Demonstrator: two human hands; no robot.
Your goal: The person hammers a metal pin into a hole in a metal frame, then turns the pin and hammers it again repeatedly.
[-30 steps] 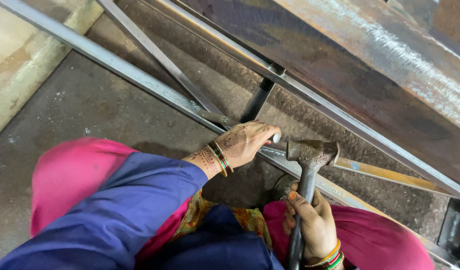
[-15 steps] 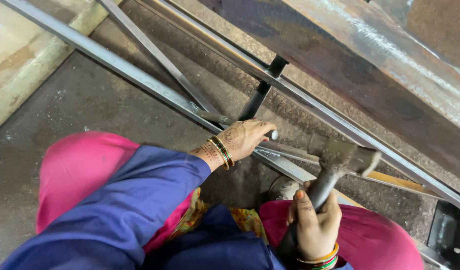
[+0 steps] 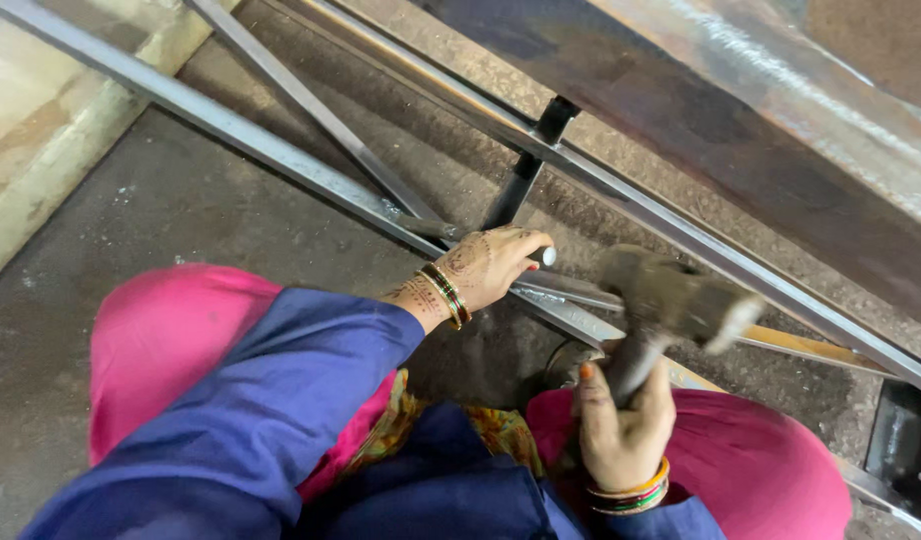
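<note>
The right hand point(image 3: 621, 430) is clenched around the handle of a hammer point(image 3: 671, 300), whose blurred head hangs just above the steel frame point(image 3: 281, 150) on the concrete floor point(image 3: 161, 210). The left hand point(image 3: 491, 265) grips a thin metal rod point(image 3: 571, 290) (bangles on both wrists), pinning it against the frame.
</note>
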